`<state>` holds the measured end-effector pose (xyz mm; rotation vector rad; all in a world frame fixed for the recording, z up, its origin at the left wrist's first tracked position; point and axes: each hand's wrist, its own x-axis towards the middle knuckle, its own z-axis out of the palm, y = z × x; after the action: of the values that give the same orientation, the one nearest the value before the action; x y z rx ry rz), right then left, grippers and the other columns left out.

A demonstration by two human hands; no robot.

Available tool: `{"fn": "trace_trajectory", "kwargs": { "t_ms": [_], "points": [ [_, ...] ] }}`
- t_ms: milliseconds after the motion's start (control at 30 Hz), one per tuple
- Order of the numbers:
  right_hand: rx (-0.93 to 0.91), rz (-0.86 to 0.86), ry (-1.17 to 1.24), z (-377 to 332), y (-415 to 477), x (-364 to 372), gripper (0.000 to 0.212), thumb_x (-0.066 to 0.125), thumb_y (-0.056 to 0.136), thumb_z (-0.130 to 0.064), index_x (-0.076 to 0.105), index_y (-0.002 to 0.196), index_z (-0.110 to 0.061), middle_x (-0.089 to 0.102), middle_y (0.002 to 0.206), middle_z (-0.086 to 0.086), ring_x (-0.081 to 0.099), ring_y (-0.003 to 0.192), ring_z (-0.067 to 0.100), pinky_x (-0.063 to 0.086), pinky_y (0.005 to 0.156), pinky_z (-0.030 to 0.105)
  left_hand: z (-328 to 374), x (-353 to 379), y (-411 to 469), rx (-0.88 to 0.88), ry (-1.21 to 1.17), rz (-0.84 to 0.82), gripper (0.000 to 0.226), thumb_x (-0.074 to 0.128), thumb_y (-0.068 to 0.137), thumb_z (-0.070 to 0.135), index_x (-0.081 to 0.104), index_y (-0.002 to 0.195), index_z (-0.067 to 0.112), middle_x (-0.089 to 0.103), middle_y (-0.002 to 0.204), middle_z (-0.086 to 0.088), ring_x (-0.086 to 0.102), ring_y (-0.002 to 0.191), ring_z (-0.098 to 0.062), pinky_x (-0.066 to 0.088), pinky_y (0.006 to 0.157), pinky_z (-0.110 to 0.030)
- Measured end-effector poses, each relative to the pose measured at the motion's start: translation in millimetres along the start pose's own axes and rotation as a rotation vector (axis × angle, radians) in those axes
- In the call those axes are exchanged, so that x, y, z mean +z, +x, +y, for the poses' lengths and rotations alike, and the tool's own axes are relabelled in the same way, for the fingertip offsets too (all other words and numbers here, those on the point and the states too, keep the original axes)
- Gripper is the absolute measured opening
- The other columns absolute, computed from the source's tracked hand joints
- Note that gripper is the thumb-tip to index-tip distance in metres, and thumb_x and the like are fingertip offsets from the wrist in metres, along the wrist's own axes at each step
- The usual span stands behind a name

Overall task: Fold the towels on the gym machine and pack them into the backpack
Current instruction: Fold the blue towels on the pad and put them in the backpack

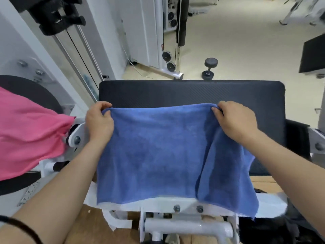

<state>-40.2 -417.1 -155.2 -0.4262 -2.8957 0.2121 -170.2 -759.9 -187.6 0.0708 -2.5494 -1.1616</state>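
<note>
Left hand (99, 122) and right hand (235, 120) each pinch a top corner of the blue towel (153, 152).

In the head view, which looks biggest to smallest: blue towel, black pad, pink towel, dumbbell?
Blue towel and black pad: largest, too close to rank, pad partly covered.
Pink towel: smaller, cropped by the frame.
Dumbbell: smallest, also farthest.

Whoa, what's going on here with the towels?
A person is holding a blue towel up by its top corners, one in the left hand and one in the right hand, in front of a gym machine's black pad. It hangs open, loosely folded along its right side. A pink towel waits, draped on the left.
</note>
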Motion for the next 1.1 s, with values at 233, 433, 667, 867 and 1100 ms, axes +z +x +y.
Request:
{"fn": "trace_trajectory", "kwargs": {
  "t_ms": [233, 433, 667, 867, 1100],
  "points": [
    [0.038, 0.133, -0.072, -1.1, 56.4, 13.6, 0.039, 0.038, 0.101, -0.038, 0.052, 0.076, -0.011, 0.05, 0.075, 0.004, 0.05, 0.074, 0.03, 0.028, 0.059, 0.035, -6.7, 29.4, 68.3, 0.015, -0.104, 0.041, 0.028, 0.052, 0.079, 0.002, 0.067, 0.099, 0.016, 0.068, 0.103, -0.009, 0.061, 0.098, -0.025, 0.043, 0.087, -0.027],
    [0.121, 0.295, -0.124, -16.8, 87.4, 23.2, 0.024, 0.053, 0.094, -0.03, 0.062, 0.097, -0.009, 0.057, 0.096, 0.015, 0.049, 0.092, 0.036, 0.032, 0.077, 0.042, -2.8, 31.9, 108.1, 0.024, -0.148, 0.082, 0.027, 0.059, 0.081, 0.007, 0.063, 0.106, 0.015, 0.065, 0.105, -0.001, 0.059, 0.103, -0.022, 0.039, 0.088, -0.018],
    [-0.233, 0.18, 0.099, -120.0, 81.5, 43.1, 0.034, 0.059, 0.085, -0.012, 0.059, 0.118, -0.011, 0.052, 0.114, 0.013, 0.052, 0.092, 0.033, 0.047, 0.06, 0.039, -19.1, 4.6, 57.9, 0.202, -0.019, 0.102, 0.044, 0.064, 0.074, 0.006, 0.059, 0.117, 0.012, 0.055, 0.12, -0.011, 0.049, 0.114, -0.023, 0.037, 0.101, -0.026],
    [-0.34, 0.058, 0.154, -180.6, 98.4, 66.2, 0.032, 0.06, 0.091, -0.031, 0.056, 0.12, -0.016, 0.046, 0.115, 0.007, 0.046, 0.087, 0.022, 0.042, 0.056, 0.032, -37.3, -2.4, 4.1, 0.111, 0.241, -0.158, 0.047, 0.054, 0.084, -0.001, 0.052, 0.129, 0.01, 0.041, 0.142, -0.018, 0.045, 0.126, -0.038, 0.04, 0.102, -0.047],
    [-0.308, 0.111, 0.276, -185.3, 104.2, 72.8, 0.023, 0.061, 0.093, -0.023, 0.065, 0.112, -0.013, 0.053, 0.106, 0.006, 0.046, 0.08, 0.019, 0.045, 0.062, 0.033, -20.0, 6.5, 40.2, 0.205, 0.329, -0.218, 0.056, 0.049, 0.088, 0.008, 0.039, 0.143, 0.009, 0.033, 0.15, -0.02, 0.037, 0.132, -0.038, 0.032, 0.105, -0.043]
  ]
}}
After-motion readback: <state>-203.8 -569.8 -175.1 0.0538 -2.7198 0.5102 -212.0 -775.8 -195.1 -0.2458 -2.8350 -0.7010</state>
